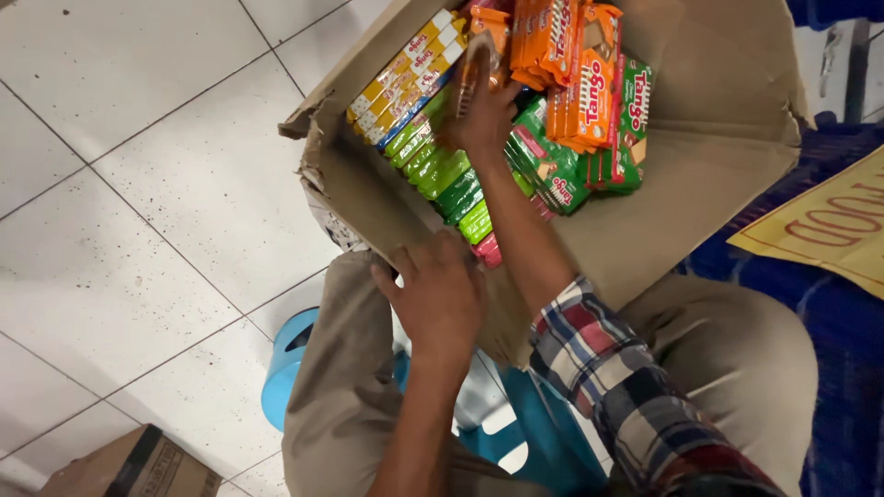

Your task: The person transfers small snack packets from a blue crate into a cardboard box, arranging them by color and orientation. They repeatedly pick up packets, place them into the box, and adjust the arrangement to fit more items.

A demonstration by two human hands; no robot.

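An open cardboard box (718, 175) leans against my knees, filled with rows of snack packs. My right hand (481, 115), on a plaid-sleeved arm, reaches into the box and closes on a slim orange pack (486, 32) that looks blurred. Just left of it lie yellow packs (405, 74) and green packs (442, 170). To its right sit stacked orange packs (575, 78) and flat green packs (552, 170). My left hand (435, 296) grips the box's near edge, fingers curled over the cardboard.
I sit on a blue plastic stool (285, 368) on a white tiled floor (138, 184). A second cardboard box (138, 469) shows at the bottom left. A blue crate (829, 322) and a yellow printed sheet (829, 230) stand at the right.
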